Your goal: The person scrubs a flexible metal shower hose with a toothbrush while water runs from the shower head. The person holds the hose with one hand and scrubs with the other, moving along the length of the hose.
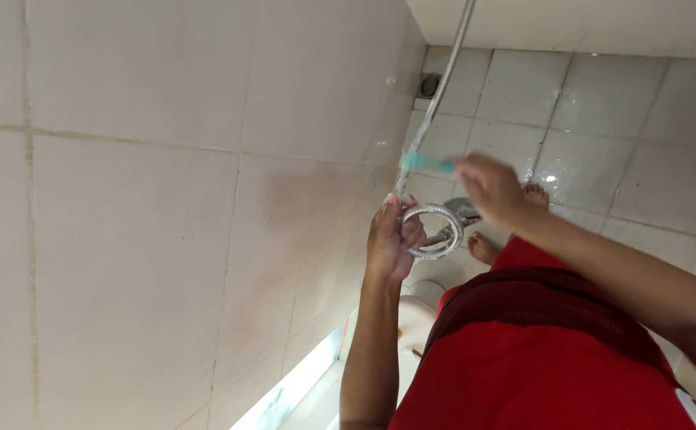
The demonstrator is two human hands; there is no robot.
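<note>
My left hand (390, 241) is closed around a coiled loop of silver metal shower hose (435, 231), held close to the tiled wall. The hose runs up from the loop along the wall corner toward the top of the view. My right hand (487, 189) grips a small teal brush (426, 164), blurred by motion, with its head against the hose just above the loop. A chrome fitting (463, 210) shows behind the loop. My bare feet stand on the floor below.
A beige tiled wall (165, 207) fills the left half. Wet white floor tiles (618, 119) lie on the right, with a small drain (430, 84) at the corner. A white round object (418, 314) sits below my left arm. I wear a red garment (539, 358).
</note>
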